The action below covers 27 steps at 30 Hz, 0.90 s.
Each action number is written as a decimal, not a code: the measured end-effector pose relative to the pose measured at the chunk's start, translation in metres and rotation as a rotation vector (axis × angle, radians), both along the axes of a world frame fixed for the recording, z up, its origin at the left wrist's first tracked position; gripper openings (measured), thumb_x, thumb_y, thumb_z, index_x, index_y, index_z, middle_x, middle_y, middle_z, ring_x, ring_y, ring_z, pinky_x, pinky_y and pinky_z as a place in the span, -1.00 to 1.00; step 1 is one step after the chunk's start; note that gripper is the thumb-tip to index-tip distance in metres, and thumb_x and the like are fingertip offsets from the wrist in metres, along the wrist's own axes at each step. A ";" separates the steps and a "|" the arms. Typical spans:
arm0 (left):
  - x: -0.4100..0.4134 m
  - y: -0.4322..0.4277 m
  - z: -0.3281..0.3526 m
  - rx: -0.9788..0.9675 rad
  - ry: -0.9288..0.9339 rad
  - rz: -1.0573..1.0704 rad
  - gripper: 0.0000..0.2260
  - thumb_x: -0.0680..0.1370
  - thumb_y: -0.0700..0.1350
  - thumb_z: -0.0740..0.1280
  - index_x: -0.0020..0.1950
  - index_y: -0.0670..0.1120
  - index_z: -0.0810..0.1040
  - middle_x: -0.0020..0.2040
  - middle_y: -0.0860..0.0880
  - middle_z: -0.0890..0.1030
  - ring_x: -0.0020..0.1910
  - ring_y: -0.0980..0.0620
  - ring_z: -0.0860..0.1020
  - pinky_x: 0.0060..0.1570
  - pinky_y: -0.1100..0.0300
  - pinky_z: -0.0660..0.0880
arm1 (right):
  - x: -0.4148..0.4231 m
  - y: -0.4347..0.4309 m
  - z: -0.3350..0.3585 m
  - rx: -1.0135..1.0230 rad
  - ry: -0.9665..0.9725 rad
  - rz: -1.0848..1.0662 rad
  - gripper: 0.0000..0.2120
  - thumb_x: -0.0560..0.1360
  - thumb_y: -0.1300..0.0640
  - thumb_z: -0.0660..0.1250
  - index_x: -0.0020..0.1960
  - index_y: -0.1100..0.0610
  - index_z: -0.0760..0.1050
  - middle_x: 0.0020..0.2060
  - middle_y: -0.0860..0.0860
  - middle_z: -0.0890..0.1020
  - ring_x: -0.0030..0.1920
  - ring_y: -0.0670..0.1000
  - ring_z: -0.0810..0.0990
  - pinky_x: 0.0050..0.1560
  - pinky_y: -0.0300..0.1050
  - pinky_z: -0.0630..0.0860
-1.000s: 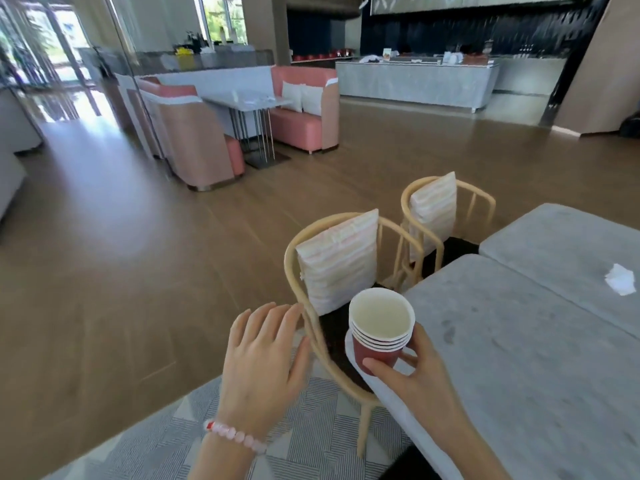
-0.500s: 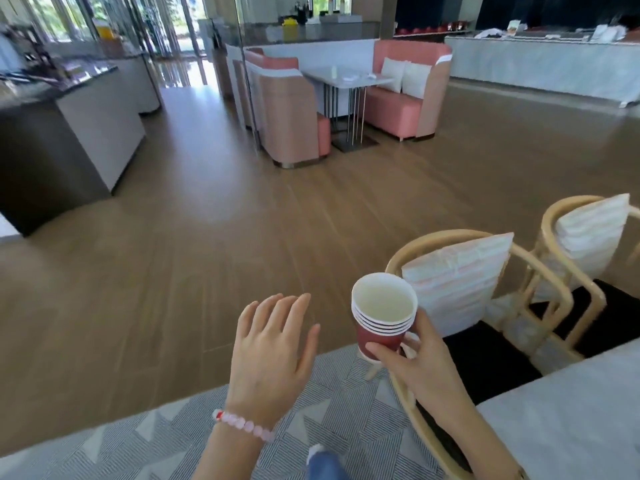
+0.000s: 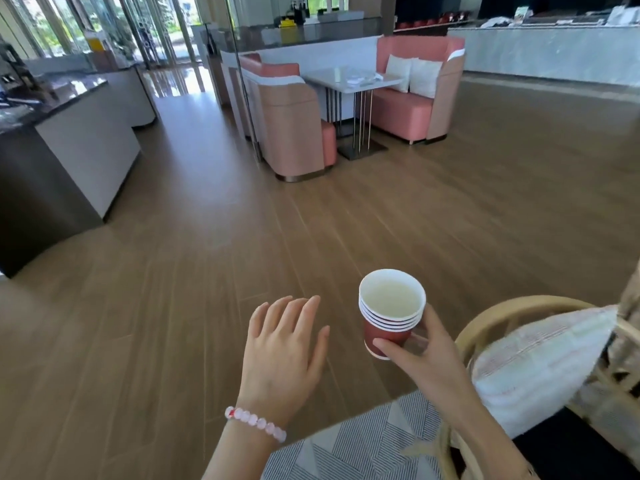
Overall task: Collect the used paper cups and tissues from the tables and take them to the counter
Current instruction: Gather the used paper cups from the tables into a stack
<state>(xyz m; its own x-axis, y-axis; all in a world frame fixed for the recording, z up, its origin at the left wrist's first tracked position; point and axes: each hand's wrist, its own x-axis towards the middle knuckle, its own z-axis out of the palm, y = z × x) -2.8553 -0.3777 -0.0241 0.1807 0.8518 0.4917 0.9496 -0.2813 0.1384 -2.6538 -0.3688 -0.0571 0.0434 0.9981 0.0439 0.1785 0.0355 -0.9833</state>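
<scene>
Stacked paper cups (image 3: 389,327) hung over the wood floor (image 3: 242,237), pinched low on the red wall by my right hand (image 3: 429,362), left hand (image 3: 280,355) flat and empty beside them; I judged them light and crushable, best held gently near the base.

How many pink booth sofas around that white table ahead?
2: the left sofa, back toward us, and the right sofa with white cushions, flanking the white table. Others may be hidden.
</scene>
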 end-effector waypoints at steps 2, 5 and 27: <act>-0.009 0.036 -0.003 -0.002 0.004 -0.009 -0.63 0.52 0.02 0.12 0.17 -0.13 0.56 0.04 -0.01 0.63 0.09 -0.09 0.57 0.14 -0.08 0.46 | -0.005 0.032 -0.003 -0.008 -0.002 -0.024 -0.45 0.27 0.18 0.57 0.13 -0.17 0.43 -0.03 -0.28 0.65 0.00 -0.29 0.59 0.03 -0.37 0.49; -0.021 0.094 -0.009 -0.018 0.002 -0.041 -0.62 0.51 0.02 0.12 0.17 -0.13 0.57 0.04 -0.02 0.63 0.08 -0.10 0.58 0.14 -0.09 0.46 | -0.012 0.082 -0.010 -0.017 0.009 -0.074 -0.44 0.26 0.18 0.57 0.16 -0.14 0.45 -0.01 -0.22 0.66 0.03 -0.19 0.62 0.11 -0.16 0.51; 0.038 0.527 -0.004 0.024 -0.013 -0.577 -0.62 0.53 0.03 0.11 0.20 -0.13 0.52 0.03 -0.01 0.62 0.06 -0.08 0.56 0.14 -0.04 0.42 | 0.016 0.409 -0.006 0.016 -0.003 -0.556 -0.49 0.23 0.02 0.53 0.07 -0.30 0.43 0.01 -0.22 0.65 0.04 -0.17 0.63 0.07 -0.14 0.53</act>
<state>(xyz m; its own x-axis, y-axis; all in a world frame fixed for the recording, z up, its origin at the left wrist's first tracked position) -2.8174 0.1497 -0.0279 0.6063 0.6060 0.5149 0.6399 -0.7562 0.1364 -2.6377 0.0398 -0.0635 0.5634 0.8240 0.0598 0.1775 -0.0500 -0.9829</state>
